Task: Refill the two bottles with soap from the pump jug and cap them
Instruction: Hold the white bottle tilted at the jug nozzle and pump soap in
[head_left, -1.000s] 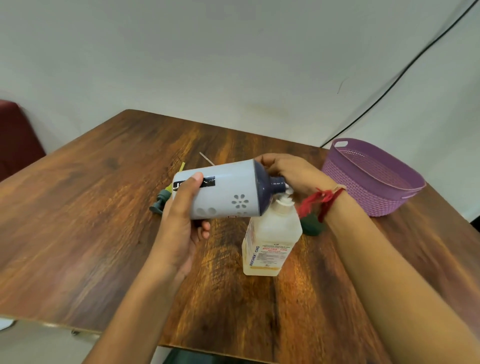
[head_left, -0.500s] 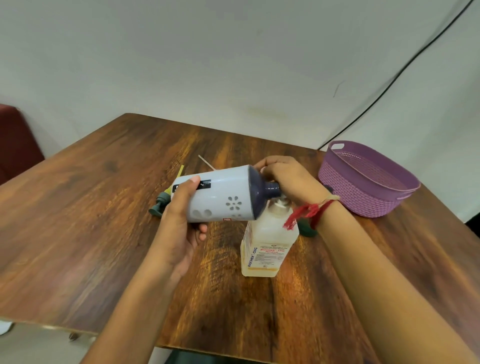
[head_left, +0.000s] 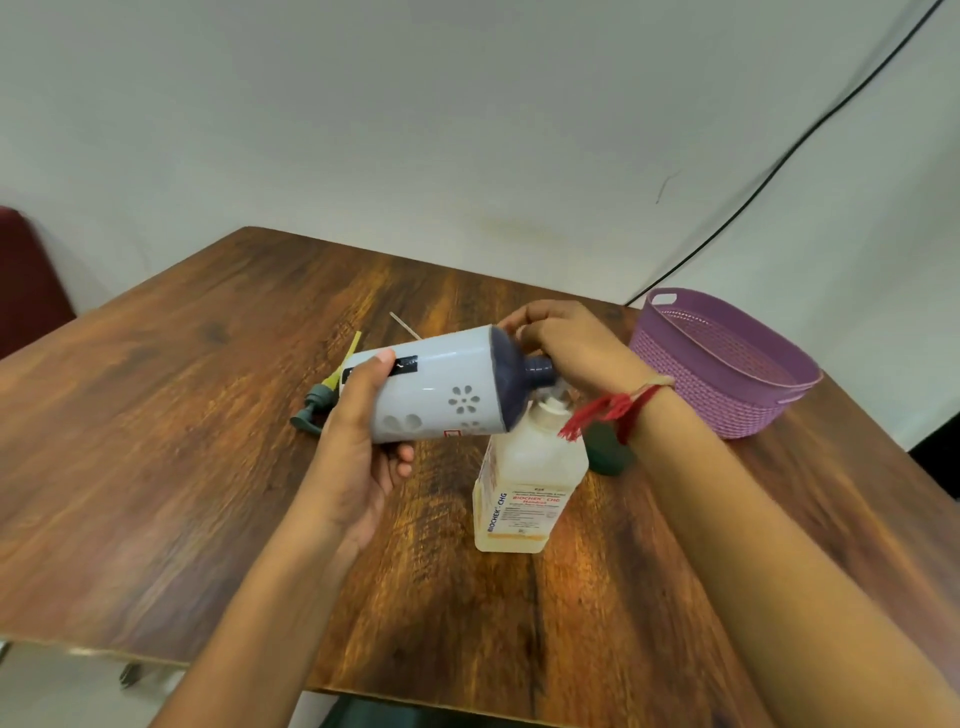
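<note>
My left hand (head_left: 358, 447) grips a white bottle (head_left: 441, 387) with flower cut-outs and a dark purple shoulder, held sideways with its open neck pointing right. The neck sits right over the white pump head of the clear soap jug (head_left: 524, 493), which stands upright on the wooden table (head_left: 208, 467). My right hand (head_left: 566, 343) rests curled on top of the pump head, which it largely hides. A dark green object (head_left: 605, 452) stands behind the jug, partly covered by my wrist. A green pump cap (head_left: 314, 408) lies on the table behind my left hand.
A purple woven basket (head_left: 727, 364) stands at the table's right rear corner. A yellow strip (head_left: 348, 356) and a thin stick (head_left: 405, 326) lie behind the bottle. The table's near edge runs below my forearms. A black cable (head_left: 779, 156) crosses the wall.
The bottle has tipped slightly, its neck dropping closer to the pump head. My right hand stays on the pump. The view has shifted a little.
</note>
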